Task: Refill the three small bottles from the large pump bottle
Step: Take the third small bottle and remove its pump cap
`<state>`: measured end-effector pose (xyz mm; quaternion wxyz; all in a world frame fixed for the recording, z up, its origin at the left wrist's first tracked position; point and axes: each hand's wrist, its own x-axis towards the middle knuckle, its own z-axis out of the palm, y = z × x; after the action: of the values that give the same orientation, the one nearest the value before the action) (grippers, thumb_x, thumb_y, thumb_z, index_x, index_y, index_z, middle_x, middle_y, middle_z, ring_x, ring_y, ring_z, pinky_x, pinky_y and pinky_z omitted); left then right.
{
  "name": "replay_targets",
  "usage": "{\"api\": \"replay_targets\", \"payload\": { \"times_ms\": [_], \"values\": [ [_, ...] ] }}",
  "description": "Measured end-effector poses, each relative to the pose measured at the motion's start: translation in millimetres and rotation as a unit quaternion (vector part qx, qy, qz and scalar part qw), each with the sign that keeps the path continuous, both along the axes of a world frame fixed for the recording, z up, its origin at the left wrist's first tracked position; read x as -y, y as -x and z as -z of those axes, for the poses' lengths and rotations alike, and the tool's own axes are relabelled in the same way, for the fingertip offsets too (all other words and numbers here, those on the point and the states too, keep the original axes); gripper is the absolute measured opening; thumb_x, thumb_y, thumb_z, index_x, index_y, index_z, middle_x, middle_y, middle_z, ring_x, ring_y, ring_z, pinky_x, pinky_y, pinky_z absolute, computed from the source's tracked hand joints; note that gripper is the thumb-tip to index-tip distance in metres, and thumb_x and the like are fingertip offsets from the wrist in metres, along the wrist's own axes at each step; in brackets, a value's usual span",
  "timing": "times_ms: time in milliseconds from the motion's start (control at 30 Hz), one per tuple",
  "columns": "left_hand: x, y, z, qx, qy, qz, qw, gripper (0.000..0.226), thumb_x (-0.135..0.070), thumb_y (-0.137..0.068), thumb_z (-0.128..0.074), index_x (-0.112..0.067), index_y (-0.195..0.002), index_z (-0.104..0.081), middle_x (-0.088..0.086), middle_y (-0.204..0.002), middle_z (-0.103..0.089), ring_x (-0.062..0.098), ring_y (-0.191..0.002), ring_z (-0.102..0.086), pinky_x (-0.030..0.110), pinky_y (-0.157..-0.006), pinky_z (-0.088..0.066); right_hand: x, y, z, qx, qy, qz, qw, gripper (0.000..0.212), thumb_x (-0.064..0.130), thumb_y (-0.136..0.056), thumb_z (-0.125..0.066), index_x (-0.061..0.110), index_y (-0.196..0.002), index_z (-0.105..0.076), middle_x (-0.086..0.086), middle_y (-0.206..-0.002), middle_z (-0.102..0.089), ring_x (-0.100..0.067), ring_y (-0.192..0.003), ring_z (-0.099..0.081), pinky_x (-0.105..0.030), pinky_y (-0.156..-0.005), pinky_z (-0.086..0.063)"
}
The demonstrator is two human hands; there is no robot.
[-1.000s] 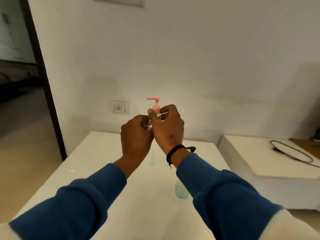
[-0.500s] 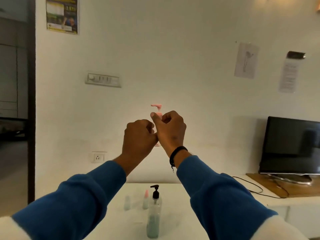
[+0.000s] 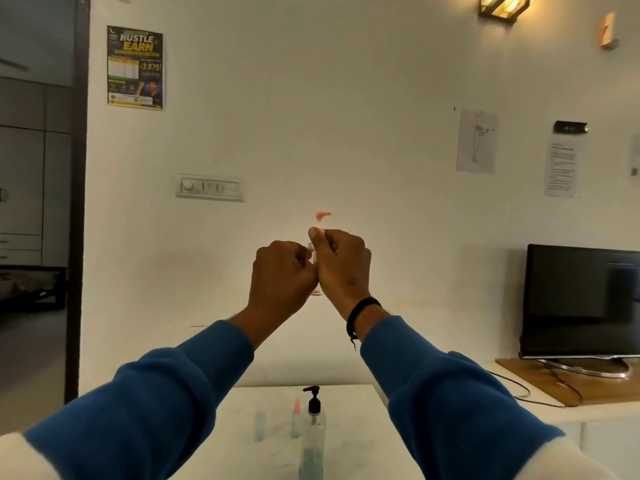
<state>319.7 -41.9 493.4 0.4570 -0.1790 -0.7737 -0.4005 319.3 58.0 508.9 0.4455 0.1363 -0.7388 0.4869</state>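
— White table point(image 3: 346, 396) first: large pump bottle point(image 3: 313, 441) stands on it, two small bottles point(image 3: 260, 426) just left of it. Where's the third?

— Raised before the wall. Left hand point(image 3: 282, 282) curls round its clear body; right hand point(image 3: 341, 268) pinches the neck under the pink pump cap point(image 3: 322, 218)

— How should it go?

— I'd hold the body steady, twist only the cap, keep it upright

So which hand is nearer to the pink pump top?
Right. The right hand pinches the neck just below the pink pump top; the left hand sits lower, beside it.
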Motion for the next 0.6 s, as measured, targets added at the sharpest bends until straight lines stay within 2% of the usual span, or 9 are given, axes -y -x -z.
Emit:
{"api": "replay_targets", "payload": {
  "times_ms": [67, 133, 233, 300, 400, 467, 533, 600],
  "values": [
    [2, -1, -1, 0.003, 0.006, 0.004, 1.000, 0.032, -0.027, -0.088, -0.071, -0.008, -0.063, -0.070, 0.005, -0.052, -0.061, 0.017, -0.047, -0.054, 0.012, -0.049, -0.032, -2, -2, 0, 0.004, -0.015, -0.010, 1.000, 0.044, 0.035, -0.104, -0.055, 0.024, -0.062, -0.054, 0.010, -0.057, -0.054, -0.007, -0.055, -0.051, -0.022, -0.057, -0.040],
    [2, -5, -2, -0.001, 0.012, 0.003, 1.000, 0.029, -0.030, -0.087, -0.072, -0.008, -0.068, -0.073, 0.006, -0.058, -0.066, 0.020, -0.054, -0.061, 0.019, -0.053, -0.043, -3, -5, -2, 0.023, 0.007, -0.042, 0.999, 0.042, 0.033, -0.105, -0.052, 0.023, -0.065, -0.054, 0.010, -0.059, -0.053, -0.006, -0.056, -0.051, -0.021, -0.060, -0.039],
    [-2, -10, -4, -0.015, 0.007, 0.002, 1.000, 0.023, -0.028, -0.088, -0.073, -0.007, -0.077, -0.076, 0.005, -0.064, -0.070, 0.016, -0.058, -0.064, 0.017, -0.058, -0.046, 1, -11, -4, 0.034, 0.079, -0.096, 0.992, 0.026, 0.043, -0.101, -0.058, 0.018, -0.096, -0.065, 0.006, -0.081, -0.068, -0.008, -0.077, -0.064, -0.026, -0.072, -0.053],
    [-5, -13, -6, -0.020, 0.005, 0.000, 1.000, 0.022, -0.027, -0.089, -0.073, -0.008, -0.079, -0.076, 0.005, -0.066, -0.071, 0.015, -0.058, -0.064, 0.013, -0.058, -0.043, 5, -14, -5, 0.034, 0.129, -0.100, 0.986, 0.031, 0.046, -0.096, -0.065, 0.020, -0.111, -0.058, 0.003, -0.093, -0.070, -0.011, -0.085, -0.069, -0.029, -0.078, -0.058],
    [-6, -16, -7, -0.017, 0.004, -0.005, 1.000, 0.023, -0.027, -0.088, -0.073, -0.006, -0.077, -0.076, 0.008, -0.064, -0.069, 0.019, -0.059, -0.064, 0.015, -0.057, -0.042, 4, -16, -7, 0.027, 0.141, -0.100, 0.985, 0.019, 0.035, -0.101, -0.060, 0.017, -0.105, -0.060, 0.007, -0.086, -0.068, -0.009, -0.080, -0.066, -0.033, -0.079, -0.057],
    [-6, -17, -6, -0.016, 0.005, -0.008, 1.000, 0.025, -0.028, -0.087, -0.073, -0.006, -0.076, -0.075, 0.009, -0.064, -0.069, 0.021, -0.060, -0.064, 0.022, -0.058, -0.046, 2, -18, -6, 0.028, 0.142, -0.117, 0.983, 0.023, 0.031, -0.104, -0.052, 0.013, -0.103, -0.066, 0.006, -0.085, -0.066, -0.011, -0.080, -0.063, -0.035, -0.082, -0.056],
    [-7, -18, -5, -0.017, 0.009, -0.012, 1.000, 0.026, -0.030, -0.087, -0.073, -0.007, -0.074, -0.075, 0.007, -0.063, -0.068, 0.020, -0.059, -0.063, 0.027, -0.059, -0.048, 2, -20, -5, 0.028, 0.148, -0.127, 0.980, 0.026, 0.036, -0.104, -0.052, 0.015, -0.109, -0.065, 0.008, -0.087, -0.066, -0.009, -0.082, -0.064, -0.033, -0.082, -0.056],
    [-8, -18, -5, -0.015, 0.010, -0.010, 1.000, 0.022, -0.029, -0.087, -0.073, -0.010, -0.077, -0.076, 0.002, -0.064, -0.069, 0.015, -0.058, -0.063, 0.019, -0.057, -0.045, 2, -19, -2, 0.026, 0.148, -0.112, 0.982, 0.023, 0.040, -0.101, -0.058, 0.020, -0.111, -0.060, 0.006, -0.089, -0.068, -0.010, -0.083, -0.066, -0.033, -0.080, -0.057]
  ]
}}
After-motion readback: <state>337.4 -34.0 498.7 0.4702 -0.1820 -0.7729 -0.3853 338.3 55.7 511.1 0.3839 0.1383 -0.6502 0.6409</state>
